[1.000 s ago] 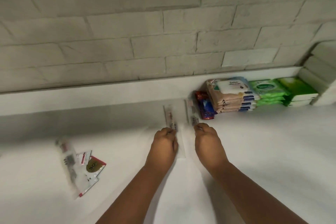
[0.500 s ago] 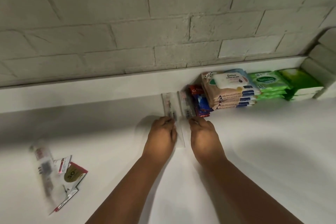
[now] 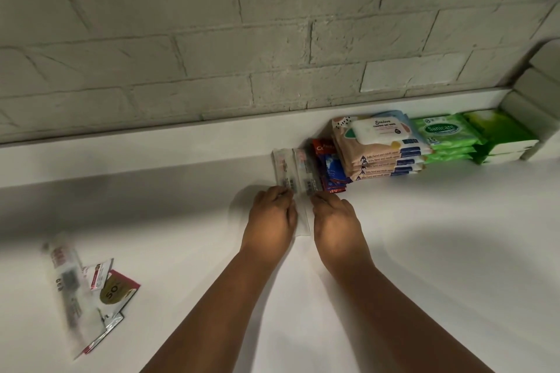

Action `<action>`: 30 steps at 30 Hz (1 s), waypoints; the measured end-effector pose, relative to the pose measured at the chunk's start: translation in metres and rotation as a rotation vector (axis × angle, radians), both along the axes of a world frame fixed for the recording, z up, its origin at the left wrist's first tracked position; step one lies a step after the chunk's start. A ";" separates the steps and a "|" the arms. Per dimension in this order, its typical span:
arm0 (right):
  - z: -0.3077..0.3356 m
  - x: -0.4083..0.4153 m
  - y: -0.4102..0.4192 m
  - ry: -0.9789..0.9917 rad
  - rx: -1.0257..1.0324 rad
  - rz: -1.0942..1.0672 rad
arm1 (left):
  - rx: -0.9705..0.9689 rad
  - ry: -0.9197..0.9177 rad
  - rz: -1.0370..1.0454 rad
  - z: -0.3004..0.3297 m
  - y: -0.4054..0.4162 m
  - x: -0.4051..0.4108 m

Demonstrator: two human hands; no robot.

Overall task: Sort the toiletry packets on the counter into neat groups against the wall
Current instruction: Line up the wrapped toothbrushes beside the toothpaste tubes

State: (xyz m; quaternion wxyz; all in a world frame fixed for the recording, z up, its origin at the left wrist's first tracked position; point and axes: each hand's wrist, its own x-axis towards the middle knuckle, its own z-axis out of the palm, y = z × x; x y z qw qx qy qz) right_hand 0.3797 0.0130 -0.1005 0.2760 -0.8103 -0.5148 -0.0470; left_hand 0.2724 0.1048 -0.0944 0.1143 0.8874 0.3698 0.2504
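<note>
Two long clear packets lie side by side on the white counter (image 3: 424, 236), pointing at the wall. My left hand (image 3: 271, 216) grips the near end of the left clear packet (image 3: 282, 169) with curled fingers. My right hand (image 3: 336, 219) does the same with the right clear packet (image 3: 306, 171), which lies against a red and blue packet group (image 3: 330, 166). Right of that stand a stack of peach wipe packs (image 3: 378, 148) and a stack of green wipe packs (image 3: 442, 136), both against the wall ledge. Loose packets (image 3: 88, 291), clear, white and maroon, lie in a heap at the near left.
A low white ledge (image 3: 151, 148) runs along the foot of the brick wall. More green and white packs (image 3: 503, 138) fill the far right corner beside a tiled side wall (image 3: 542, 82).
Both hands have slid the two clear packets toward the wall and together. They lay apart before and now lie side by side next to the red and blue packets.
</note>
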 end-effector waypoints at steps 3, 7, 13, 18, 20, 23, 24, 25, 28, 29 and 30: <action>-0.001 0.000 0.000 -0.001 0.011 0.009 | -0.002 -0.012 0.003 -0.001 0.000 0.001; 0.001 0.001 0.001 0.020 0.035 0.020 | -0.032 -0.026 0.005 -0.003 0.000 0.000; 0.007 -0.001 -0.005 0.121 0.078 0.014 | -0.102 -0.125 0.005 0.004 -0.007 -0.008; 0.017 -0.006 -0.014 0.122 0.120 0.033 | -0.122 -0.133 0.090 0.008 -0.027 -0.032; 0.022 -0.011 -0.021 0.102 0.127 0.083 | -0.118 -0.131 0.112 0.009 -0.039 -0.047; 0.025 -0.026 -0.033 0.063 0.111 0.191 | -0.115 -0.148 0.147 0.012 -0.060 -0.072; 0.026 -0.034 -0.038 0.056 0.109 0.237 | -0.111 -0.154 0.163 0.012 -0.068 -0.082; 0.026 -0.041 -0.044 0.052 0.112 0.280 | -0.106 -0.155 0.179 0.012 -0.075 -0.090; 0.027 -0.070 -0.057 0.043 0.088 0.424 | -0.105 -0.172 0.228 0.012 -0.093 -0.119; 0.027 -0.079 -0.060 0.035 0.072 0.472 | -0.105 -0.185 0.249 0.011 -0.099 -0.129; 0.028 -0.088 -0.061 0.027 0.055 0.512 | -0.108 -0.195 0.272 0.009 -0.103 -0.139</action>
